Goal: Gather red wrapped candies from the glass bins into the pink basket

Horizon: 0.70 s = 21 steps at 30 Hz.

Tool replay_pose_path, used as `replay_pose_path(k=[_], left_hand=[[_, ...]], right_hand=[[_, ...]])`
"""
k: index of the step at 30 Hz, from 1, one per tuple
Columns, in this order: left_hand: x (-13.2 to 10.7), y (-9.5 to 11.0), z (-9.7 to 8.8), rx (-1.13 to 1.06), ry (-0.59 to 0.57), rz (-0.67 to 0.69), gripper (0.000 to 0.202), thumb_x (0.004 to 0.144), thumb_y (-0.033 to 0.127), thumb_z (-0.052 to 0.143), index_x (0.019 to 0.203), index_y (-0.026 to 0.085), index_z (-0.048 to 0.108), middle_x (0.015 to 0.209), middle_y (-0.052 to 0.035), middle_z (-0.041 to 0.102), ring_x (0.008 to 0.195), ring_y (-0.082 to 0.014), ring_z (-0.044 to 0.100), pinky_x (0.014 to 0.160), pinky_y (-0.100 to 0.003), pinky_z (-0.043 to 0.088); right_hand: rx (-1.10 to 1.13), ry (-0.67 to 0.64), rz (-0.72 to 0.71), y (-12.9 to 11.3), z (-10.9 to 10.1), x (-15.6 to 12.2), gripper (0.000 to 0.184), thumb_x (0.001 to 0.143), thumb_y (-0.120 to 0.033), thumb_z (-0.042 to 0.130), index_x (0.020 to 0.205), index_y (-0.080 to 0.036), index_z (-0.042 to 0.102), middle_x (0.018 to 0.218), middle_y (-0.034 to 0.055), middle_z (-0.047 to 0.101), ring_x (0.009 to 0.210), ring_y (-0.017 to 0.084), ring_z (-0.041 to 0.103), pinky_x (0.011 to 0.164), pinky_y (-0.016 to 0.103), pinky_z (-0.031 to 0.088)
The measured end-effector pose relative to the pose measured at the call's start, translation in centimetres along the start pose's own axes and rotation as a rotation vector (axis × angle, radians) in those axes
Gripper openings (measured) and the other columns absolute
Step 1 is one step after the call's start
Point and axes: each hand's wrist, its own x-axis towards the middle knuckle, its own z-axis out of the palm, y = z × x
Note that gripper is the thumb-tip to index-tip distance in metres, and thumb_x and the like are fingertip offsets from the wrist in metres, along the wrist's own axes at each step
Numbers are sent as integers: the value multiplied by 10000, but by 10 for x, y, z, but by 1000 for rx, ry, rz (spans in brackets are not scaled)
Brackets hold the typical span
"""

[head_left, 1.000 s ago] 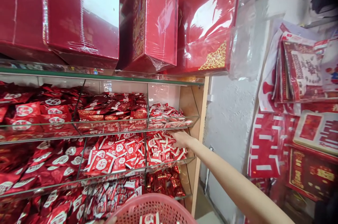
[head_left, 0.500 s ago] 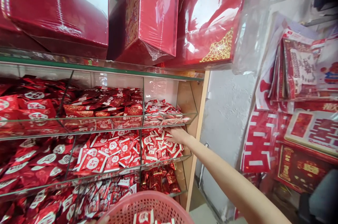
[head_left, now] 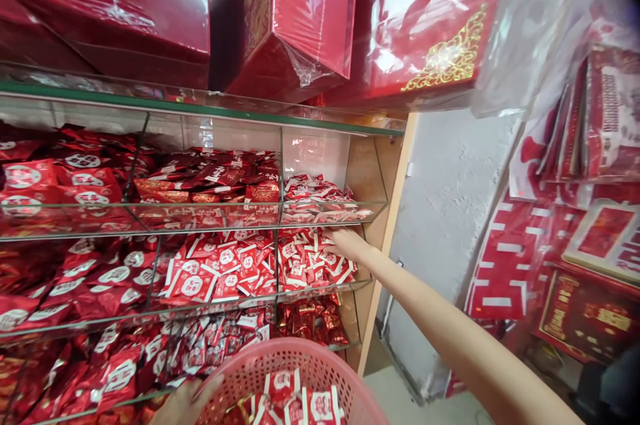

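Observation:
My right hand reaches into the rightmost compartment of the middle glass shelf, its fingers buried among small red-and-white sweet packets; whether they grip any is hidden. My left hand shows at the bottom edge, fingers curled on the rim of a pink plastic basket. The basket holds several of the same red-and-white packets.
A glass shelf unit has compartments full of red packets. Large red gift boxes wrapped in plastic sit on its top. A white wall stands to the right, with red paper decorations hanging beyond it.
The view has tilted down, so more of the basket and my left hand now show. My right hand stays in the same shelf compartment.

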Motion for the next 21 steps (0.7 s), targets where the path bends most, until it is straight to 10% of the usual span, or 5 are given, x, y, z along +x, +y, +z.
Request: replay_pose_path(k=[12, 21], left_hand=[[-10, 16, -11, 13, -36, -11, 571, 750, 647, 238, 665, 187, 566, 649, -30, 622, 719, -198, 605, 662, -251, 390], [-13, 18, -13, 43, -36, -37, 583, 736, 654, 244, 684, 177, 575, 684, -55, 637, 721, -219, 610, 625, -256, 377]], right_hand=[[80, 218, -254, -74, -8, -84, 338, 890, -361, 336, 1157, -197, 462, 1302, 94, 361, 1162, 249, 312, 925, 429, 298], [445, -190, -248, -128, 69, -150, 304, 774, -422, 544, 1002, -223, 574, 1030, 38, 515, 937, 189, 476, 787, 299, 413]])
